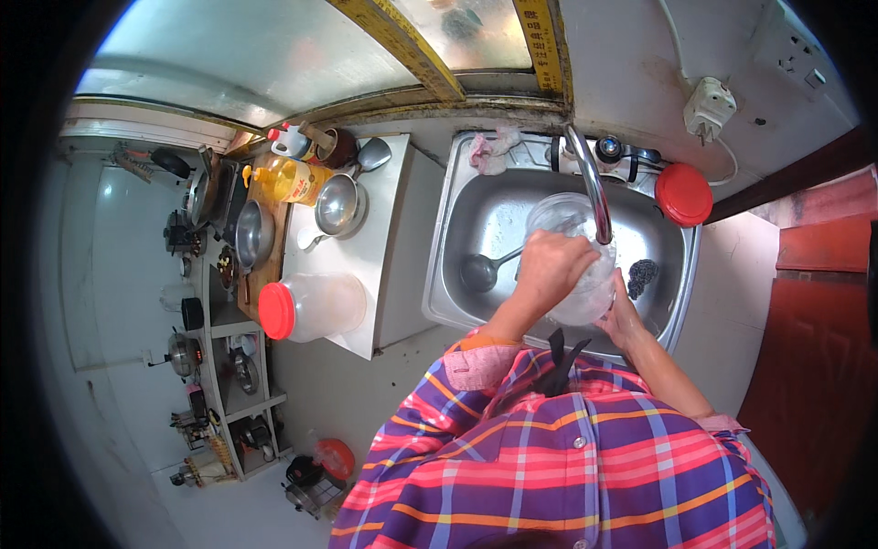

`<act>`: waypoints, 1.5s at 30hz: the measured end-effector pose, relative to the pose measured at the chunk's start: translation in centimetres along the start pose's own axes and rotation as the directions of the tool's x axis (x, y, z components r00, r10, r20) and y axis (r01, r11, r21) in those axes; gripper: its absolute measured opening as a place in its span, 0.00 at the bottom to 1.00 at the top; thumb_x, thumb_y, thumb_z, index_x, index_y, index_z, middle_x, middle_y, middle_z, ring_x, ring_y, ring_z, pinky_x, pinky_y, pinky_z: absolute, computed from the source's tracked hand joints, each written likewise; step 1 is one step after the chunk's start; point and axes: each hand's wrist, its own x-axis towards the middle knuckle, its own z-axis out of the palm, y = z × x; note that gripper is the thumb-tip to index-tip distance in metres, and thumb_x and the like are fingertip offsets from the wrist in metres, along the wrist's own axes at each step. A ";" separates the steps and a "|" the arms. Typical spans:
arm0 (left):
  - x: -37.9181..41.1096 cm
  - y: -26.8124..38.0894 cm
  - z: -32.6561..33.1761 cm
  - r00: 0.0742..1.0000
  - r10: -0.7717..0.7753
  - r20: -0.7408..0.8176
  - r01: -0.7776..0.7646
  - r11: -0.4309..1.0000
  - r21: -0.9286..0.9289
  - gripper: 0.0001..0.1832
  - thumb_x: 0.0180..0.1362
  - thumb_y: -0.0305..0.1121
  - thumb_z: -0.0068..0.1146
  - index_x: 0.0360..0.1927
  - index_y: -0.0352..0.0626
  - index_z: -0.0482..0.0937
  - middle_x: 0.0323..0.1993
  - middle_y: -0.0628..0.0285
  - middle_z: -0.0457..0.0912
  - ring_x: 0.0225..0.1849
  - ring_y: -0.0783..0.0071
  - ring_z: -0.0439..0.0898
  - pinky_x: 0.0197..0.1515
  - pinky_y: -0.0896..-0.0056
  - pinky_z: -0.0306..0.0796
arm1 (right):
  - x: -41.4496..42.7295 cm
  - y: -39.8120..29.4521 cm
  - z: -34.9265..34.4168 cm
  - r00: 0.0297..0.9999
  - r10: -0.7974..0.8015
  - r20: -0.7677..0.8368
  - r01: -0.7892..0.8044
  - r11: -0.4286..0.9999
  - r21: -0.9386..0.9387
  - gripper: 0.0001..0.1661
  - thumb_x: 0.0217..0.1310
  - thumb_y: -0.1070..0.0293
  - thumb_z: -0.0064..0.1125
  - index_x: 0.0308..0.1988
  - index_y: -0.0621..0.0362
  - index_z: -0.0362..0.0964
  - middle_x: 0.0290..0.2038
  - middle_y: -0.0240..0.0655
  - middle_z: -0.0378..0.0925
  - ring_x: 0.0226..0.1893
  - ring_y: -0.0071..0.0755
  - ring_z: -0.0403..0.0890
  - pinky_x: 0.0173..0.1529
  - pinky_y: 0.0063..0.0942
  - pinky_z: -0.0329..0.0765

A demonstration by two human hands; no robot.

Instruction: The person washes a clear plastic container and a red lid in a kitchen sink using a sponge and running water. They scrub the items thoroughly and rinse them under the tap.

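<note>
A clear plastic jar is tilted in the stainless steel sink, beneath the chrome faucet. My left hand lies over the jar with its fingers curled. Whether those fingers grip the jar or something against it is hidden. From the right and below, my right hand holds the jar's side, its fingers partly behind the plastic. A metal ladle rests in the basin left of the jar. Right of it lies a dark scouring pad, apart from both hands.
A red lid sits on the sink's right corner, a pink-and-white cloth at the back left. On the left counter are a red-lidded jar, a metal bowl and an oil bottle. A plug adapter hangs on the wall.
</note>
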 end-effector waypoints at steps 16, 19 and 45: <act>0.2 -2.0 1.9 0.967 -0.250 -0.049 0.242 0.961 -0.136 0.10 0.54 0.38 0.61 0.23 0.45 0.81 0.18 0.54 0.79 0.20 0.56 0.79 0.22 0.57 0.70 | 1.1 -0.3 -2.0 0.997 0.068 -0.037 -0.074 0.976 -0.206 0.54 0.57 0.20 0.32 0.70 0.45 0.49 0.69 0.36 0.58 0.68 0.46 0.59 0.67 0.55 0.55; -0.6 -0.3 2.0 0.987 -0.152 0.043 0.153 0.988 -0.024 0.09 0.54 0.37 0.61 0.25 0.44 0.82 0.18 0.53 0.79 0.20 0.54 0.79 0.23 0.56 0.70 | 0.7 -0.4 -2.8 0.979 0.196 0.056 -0.186 0.971 -0.148 0.53 0.57 0.20 0.33 0.70 0.44 0.49 0.69 0.36 0.58 0.68 0.45 0.59 0.66 0.54 0.57; -8.1 -8.1 12.1 0.316 -0.605 0.731 0.333 -0.651 -0.682 0.26 0.60 0.60 0.55 0.14 0.58 0.66 0.08 0.78 0.59 0.11 0.79 0.57 0.21 0.73 0.54 | -13.0 -10.4 7.8 0.364 -0.809 0.461 0.456 -0.276 -0.846 0.51 0.45 0.64 0.73 0.66 0.59 0.57 0.40 0.43 0.69 0.40 0.45 0.71 0.48 0.38 0.69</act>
